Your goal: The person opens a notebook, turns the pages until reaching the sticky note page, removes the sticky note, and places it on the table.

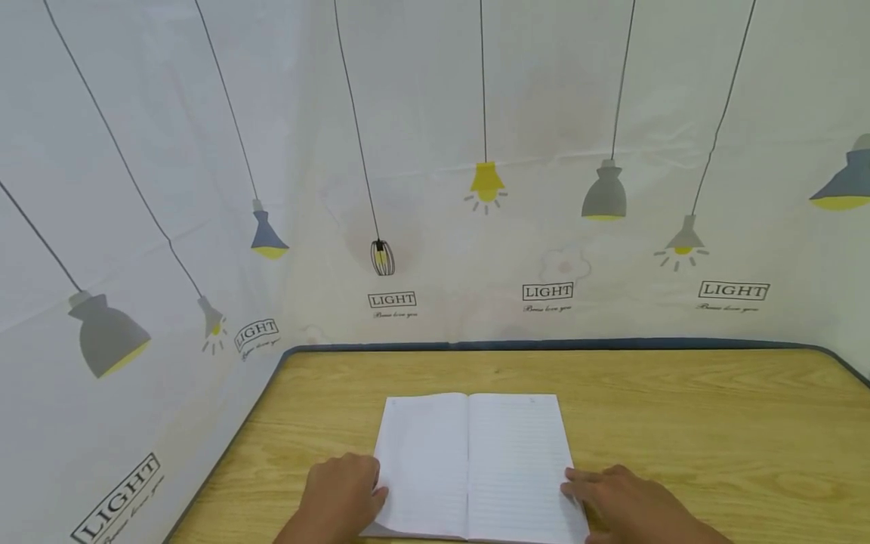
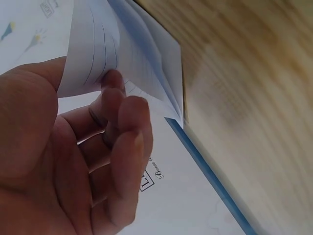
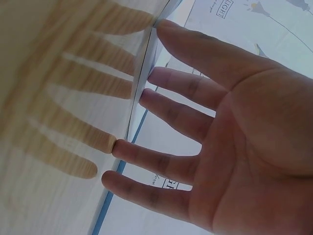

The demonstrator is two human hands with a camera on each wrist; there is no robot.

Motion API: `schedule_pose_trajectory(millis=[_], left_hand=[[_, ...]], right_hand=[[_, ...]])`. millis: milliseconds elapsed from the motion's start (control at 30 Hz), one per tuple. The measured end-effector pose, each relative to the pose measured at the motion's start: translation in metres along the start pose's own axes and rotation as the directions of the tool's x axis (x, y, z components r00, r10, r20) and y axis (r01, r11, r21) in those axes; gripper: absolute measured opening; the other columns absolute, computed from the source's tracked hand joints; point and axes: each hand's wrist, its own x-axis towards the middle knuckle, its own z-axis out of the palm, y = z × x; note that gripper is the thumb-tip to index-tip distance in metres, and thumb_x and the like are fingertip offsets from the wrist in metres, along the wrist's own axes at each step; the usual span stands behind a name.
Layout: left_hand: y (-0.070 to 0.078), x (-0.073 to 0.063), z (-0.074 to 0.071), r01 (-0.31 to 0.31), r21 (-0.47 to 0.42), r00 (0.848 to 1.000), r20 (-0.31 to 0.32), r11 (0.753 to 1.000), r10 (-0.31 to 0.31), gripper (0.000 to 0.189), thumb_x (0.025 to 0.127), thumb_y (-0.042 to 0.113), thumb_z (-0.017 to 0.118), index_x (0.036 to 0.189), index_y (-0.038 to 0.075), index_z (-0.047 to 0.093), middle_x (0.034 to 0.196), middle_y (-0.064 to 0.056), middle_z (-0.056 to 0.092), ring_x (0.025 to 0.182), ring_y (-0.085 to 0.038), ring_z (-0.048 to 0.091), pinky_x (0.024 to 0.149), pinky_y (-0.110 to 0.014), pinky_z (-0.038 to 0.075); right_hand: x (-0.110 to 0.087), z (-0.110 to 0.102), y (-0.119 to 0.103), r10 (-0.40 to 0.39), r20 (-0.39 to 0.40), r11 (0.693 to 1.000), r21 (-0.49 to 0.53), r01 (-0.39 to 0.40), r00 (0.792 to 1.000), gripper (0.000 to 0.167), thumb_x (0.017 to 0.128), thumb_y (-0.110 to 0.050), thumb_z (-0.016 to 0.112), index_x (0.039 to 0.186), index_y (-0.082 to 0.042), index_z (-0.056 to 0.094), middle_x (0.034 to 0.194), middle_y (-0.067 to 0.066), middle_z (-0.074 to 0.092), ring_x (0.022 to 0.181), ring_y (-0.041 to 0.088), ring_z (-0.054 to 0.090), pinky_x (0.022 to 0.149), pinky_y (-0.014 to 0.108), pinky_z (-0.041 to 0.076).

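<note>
An open notebook [image 1: 513, 461] with ruled pages lies on a wooden table. At its left edge is my left hand [image 1: 340, 491]. The left wrist view shows that left hand [image 2: 93, 142] pinching lifted ruled pages [image 2: 93, 44] between thumb and curled index finger, with the other fingers bent below. My right hand [image 1: 628, 499] is at the notebook's right edge. In the right wrist view this right hand [image 3: 220, 127] has its fingers spread and nearly straight, with some tips against the notebook's edge [image 3: 142, 73]; its reflection shows on the glossy tabletop.
The wood-grain table [image 1: 714, 423] extends past both sides of the notebook and behind it. A dark blue edge [image 1: 544, 344] borders the tabletop. Beyond stands a pale wall covering [image 1: 435, 113] printed with hanging lamps and the word LIGHT.
</note>
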Motion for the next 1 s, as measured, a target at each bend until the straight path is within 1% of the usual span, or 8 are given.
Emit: schedule_pose_trajectory(millis=[100,200,400,600,700,833,900,1000], left_hand=[[0.000,-0.001,0.001,0.004,0.004,1.000,0.024,1.000,-0.004,0.032,0.080,0.033,0.079,0.063,0.017,0.058,0.060,0.001,0.058,0.056,-0.020,0.056,0.050,-0.041,0.042],[-0.001,-0.002,0.003,-0.002,0.039,0.998,0.056,0.999,0.000,0.033,0.080,0.034,0.079,0.065,0.014,0.058,0.060,-0.001,0.057,0.057,-0.020,0.056,0.052,-0.042,0.044],[-0.001,-0.001,0.005,0.010,0.061,0.991,0.131,0.998,-0.018,0.034,0.080,0.036,0.080,0.067,0.012,0.059,0.059,-0.001,0.055,0.056,-0.019,0.054,0.054,-0.043,0.046],[-0.002,0.000,0.005,0.033,0.110,0.989,0.141,0.993,-0.049,0.041,0.077,0.046,0.080,0.075,0.009,0.062,0.065,-0.004,0.059,0.061,-0.024,0.059,0.057,-0.045,0.047],[-0.003,0.000,0.003,0.040,0.133,0.987,0.150,0.990,-0.061,0.045,0.075,0.050,0.080,0.079,0.009,0.063,0.065,-0.004,0.058,0.060,-0.021,0.056,0.056,-0.043,0.046],[0.000,0.003,-0.005,0.034,0.127,0.993,0.107,0.991,-0.047,0.040,0.080,0.048,0.078,0.079,0.011,0.063,0.061,0.000,0.055,0.054,-0.014,0.048,0.049,-0.036,0.043],[0.004,0.004,-0.009,0.023,0.106,0.998,0.048,0.994,-0.028,0.035,0.082,0.044,0.078,0.077,0.014,0.062,0.058,0.003,0.054,0.050,-0.011,0.045,0.045,-0.033,0.040],[0.011,0.007,-0.013,0.008,0.063,0.999,-0.038,0.998,-0.005,0.032,0.082,0.042,0.078,0.073,0.017,0.059,0.057,0.006,0.052,0.048,-0.010,0.045,0.043,-0.031,0.036]], right_hand=[[0.000,0.001,0.001,-0.009,-0.001,1.000,-0.015,0.009,1.000,0.056,0.078,-0.035,0.083,0.127,-0.012,0.067,0.136,0.010,0.064,0.111,0.038,0.063,0.083,0.051,0.055],[0.001,0.002,0.002,-0.011,0.001,1.000,-0.024,0.011,1.000,0.057,0.078,-0.034,0.083,0.128,-0.012,0.067,0.137,0.011,0.063,0.112,0.038,0.062,0.082,0.052,0.055],[0.001,0.002,0.001,0.007,0.014,1.000,-0.022,-0.007,1.000,0.056,0.079,-0.034,0.083,0.128,-0.013,0.067,0.137,0.011,0.063,0.112,0.039,0.062,0.081,0.053,0.055],[0.001,0.003,0.001,0.013,0.023,1.000,-0.014,-0.013,1.000,0.055,0.079,-0.034,0.083,0.128,-0.013,0.067,0.137,0.011,0.063,0.112,0.040,0.062,0.080,0.054,0.055],[0.002,0.003,0.001,0.021,0.029,1.000,-0.009,-0.021,0.999,0.055,0.079,-0.033,0.083,0.128,-0.014,0.067,0.137,0.010,0.063,0.111,0.040,0.062,0.080,0.054,0.055],[0.002,0.002,0.001,0.022,0.033,1.000,-0.011,-0.022,0.999,0.055,0.079,-0.034,0.083,0.128,-0.014,0.068,0.137,0.010,0.064,0.111,0.039,0.062,0.080,0.054,0.055],[0.002,0.003,0.001,0.018,0.031,1.000,-0.010,-0.017,0.999,0.055,0.079,-0.034,0.083,0.128,-0.014,0.068,0.137,0.010,0.064,0.110,0.038,0.062,0.080,0.053,0.056],[0.002,0.003,0.002,0.010,0.027,1.000,-0.013,-0.009,1.000,0.055,0.079,-0.034,0.083,0.128,-0.014,0.068,0.137,0.010,0.064,0.110,0.038,0.062,0.079,0.052,0.056]])
